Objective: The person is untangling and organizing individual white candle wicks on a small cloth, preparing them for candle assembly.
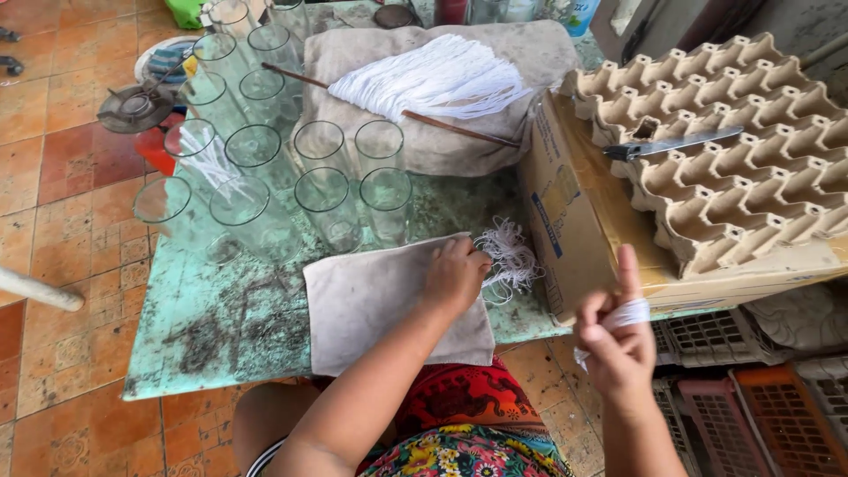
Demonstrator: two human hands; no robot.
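Observation:
My left hand [455, 274] rests on a beige cloth [380, 305] at the near edge of a worn green table [221, 327], its fingers pinching a loose tangle of white string [508, 261]. My right hand [614, 340] is raised off the table's right side, with white string wound around its fingers and one finger pointing up. Farther back, a thick bundle of white string [433, 81] lies on a stick [459, 130] across a folded grey cloth [424, 141].
Several clear drinking glasses [331, 199] stand upright on the left and middle of the table. A cardboard box [583, 221] at right carries stacked egg trays [733, 150] with a knife [676, 143] on top. Plastic crates [760, 397] sit below. Tiled floor lies left.

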